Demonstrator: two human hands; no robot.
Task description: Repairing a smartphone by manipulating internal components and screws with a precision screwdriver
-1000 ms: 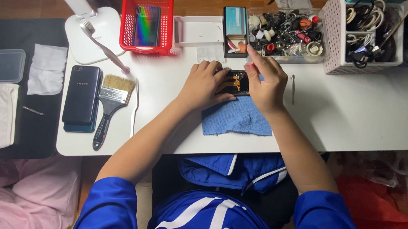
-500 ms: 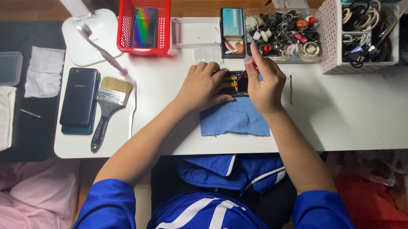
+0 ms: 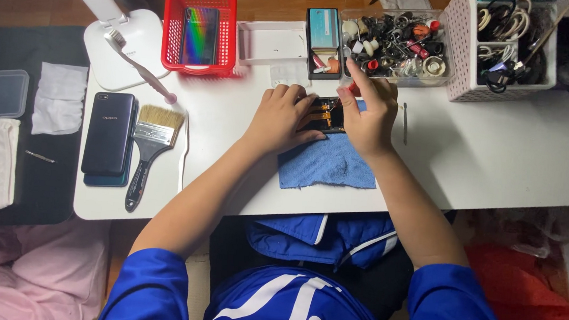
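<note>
Black and opened, the phone [image 3: 324, 113] is lying on the upper edge of a blue cloth [image 3: 328, 162] near the middle of the white table [image 3: 501, 157]. Copper-coloured parts are showing inside it. Both hands are covering most of it, so its long axis cannot be told for sure; the visible strip is running roughly left to right across the table.

The left hand [image 3: 282, 117] is lying flat over the phone's left side, fingers curled down onto it and pinning it to the cloth. The right hand [image 3: 371, 111] is pressing on the right side, fingers pinched together around a thin tool with a reddish tip [image 3: 353, 87]; the tool is slanting away from the person, up toward the tray.

Just beyond the hands, a clear tray [image 3: 396, 45] of small parts is sitting beside a dark box [image 3: 324, 32]. A white basket [image 3: 503, 42] of cables is standing to the right, and metal tweezers [image 3: 405, 121] are lying just right of the right hand. To the left, a white dish [image 3: 270, 42] and a red basket [image 3: 200, 25] holding a shiny phone are lining the far edge. Farther left, a brush [image 3: 150, 149] and a dark phone [image 3: 108, 138] are lying side by side, below a lamp base [image 3: 120, 49].
</note>
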